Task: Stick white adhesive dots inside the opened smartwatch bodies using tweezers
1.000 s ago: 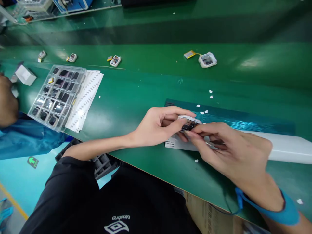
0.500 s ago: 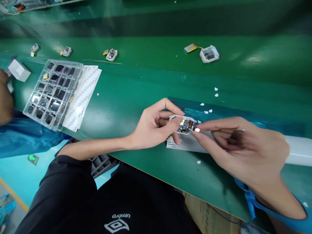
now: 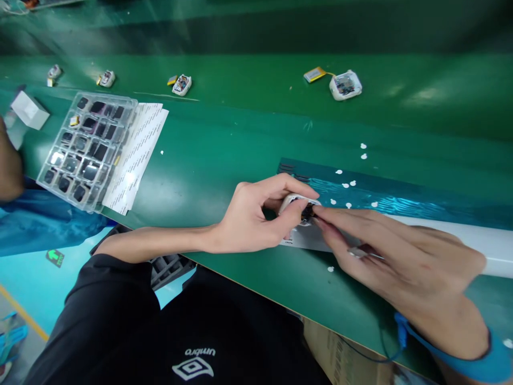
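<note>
My left hand [image 3: 248, 224] grips a small white device shell [image 3: 292, 200] with a circuit board inside, just above a white label sheet [image 3: 306, 241] on the green bench. My right hand [image 3: 401, 262] reaches in from the right, its index fingertip and thumb pressed on the board's open face. A thin metal tool [image 3: 358, 251] is tucked under the right hand's lower fingers. A blue wrist strap [image 3: 473, 358] with a cord circles my right wrist.
A clear tray [image 3: 86, 149] of dark parts lies at left on printed sheets [image 3: 138, 155], beside a white box [image 3: 29, 109]. Several open devices [image 3: 345, 85] [image 3: 181, 84] sit on the far belt. A teal strip [image 3: 401, 200] with white dots, a white bar [image 3: 489, 246] and a co-worker's blue sleeve [image 3: 40, 224] are nearby.
Half a second ago my right fingertip carried a small white dot beside the device. Now that fingertip is pressed onto the board, and my left hand has closed more tightly around the shell.
</note>
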Available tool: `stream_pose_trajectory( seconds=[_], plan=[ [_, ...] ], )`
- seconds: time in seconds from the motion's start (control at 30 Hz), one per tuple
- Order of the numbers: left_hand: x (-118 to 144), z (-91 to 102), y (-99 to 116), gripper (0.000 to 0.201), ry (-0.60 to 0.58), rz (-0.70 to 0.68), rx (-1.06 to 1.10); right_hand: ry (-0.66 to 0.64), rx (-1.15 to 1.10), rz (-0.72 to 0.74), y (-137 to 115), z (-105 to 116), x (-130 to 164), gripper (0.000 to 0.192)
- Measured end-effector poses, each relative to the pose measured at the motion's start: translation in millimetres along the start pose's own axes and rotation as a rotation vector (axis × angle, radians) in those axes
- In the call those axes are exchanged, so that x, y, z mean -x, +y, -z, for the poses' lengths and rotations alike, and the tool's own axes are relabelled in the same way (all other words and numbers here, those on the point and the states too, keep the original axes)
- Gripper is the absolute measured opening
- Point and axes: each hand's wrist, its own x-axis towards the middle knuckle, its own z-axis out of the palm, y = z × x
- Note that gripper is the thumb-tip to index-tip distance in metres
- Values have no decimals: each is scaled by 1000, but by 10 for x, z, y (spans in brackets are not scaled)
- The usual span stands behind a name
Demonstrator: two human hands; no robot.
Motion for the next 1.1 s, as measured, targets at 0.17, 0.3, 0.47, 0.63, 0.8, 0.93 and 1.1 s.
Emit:
stream_pose_trajectory(
  seconds=[0.17, 0.3, 0.47, 0.63, 0.8, 0.93, 1.1],
  plan=[
    [-17, 9, 35, 13, 32, -65, -115, 50, 27, -2, 39, -20, -33, 35],
    [-35, 9, 33, 12, 50, -154, -251, 106, 87, -70, 14, -64, -73, 20],
    [-48, 26, 32, 14, -62, 52, -82, 111, 60, -156, -12, -85, -49, 13],
    [-90, 80, 87, 14, -227, 251, 200, 27, -74, -254, -37, -57, 40, 10],
    [-134, 106, 98, 18, -268, 280, 291, 72, 19, -137, -65, -24, 30, 28],
    [-132, 88, 110, 12, -245, 260, 260, 97, 161, -185, -45, -63, 10, 43],
    [-114, 76, 123, 10, -183, 225, 224, 80, 137, -204, -2, -75, -12, 70]
  ],
)
